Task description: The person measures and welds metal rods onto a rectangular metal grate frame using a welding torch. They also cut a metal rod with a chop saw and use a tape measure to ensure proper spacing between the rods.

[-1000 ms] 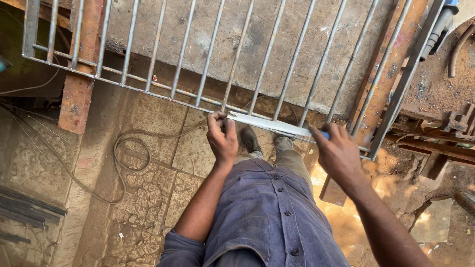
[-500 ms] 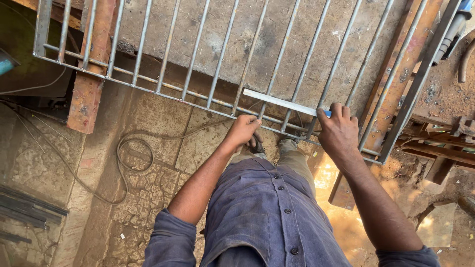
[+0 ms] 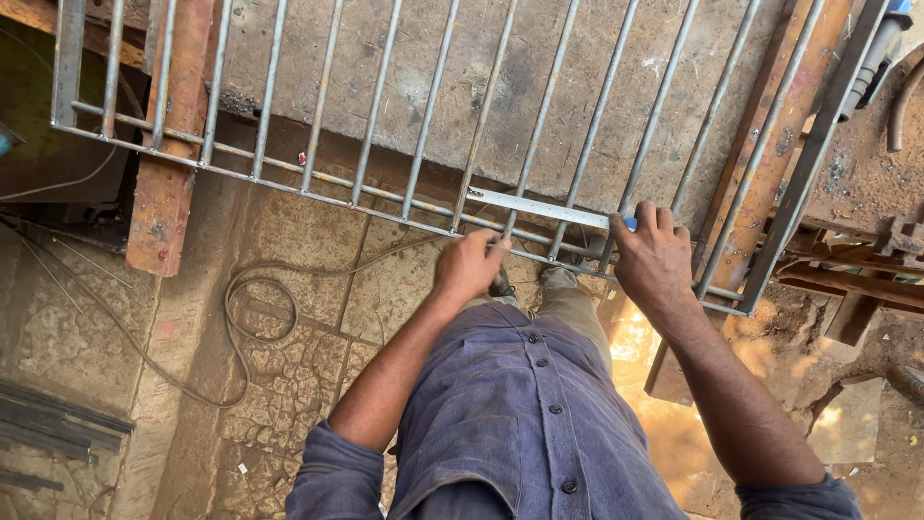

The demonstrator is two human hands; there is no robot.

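A grille of grey steel bars [image 3: 414, 125] lies across rusty beams over a concrete slab. On its near rail rests a flat silver metal square [image 3: 539, 207] with a blue handle end. My right hand [image 3: 654, 260] grips that blue end against the rail. My left hand [image 3: 470, 265] sits at the near rail just below the blade's left part, fingers curled onto the bar. I stand right behind the rail, in a blue button shirt.
A rusty orange beam [image 3: 168, 164] runs under the grille at left, and another [image 3: 770, 144] at right. A cable [image 3: 260, 289] loops over the cracked tiled floor. Dark metal strips [image 3: 48, 433] lie at bottom left. Scrap metal parts [image 3: 876, 250] crowd the right.
The square has moved up from near my body onto the grille's near rail. My left hand let go of its end and dropped to the rail below it.
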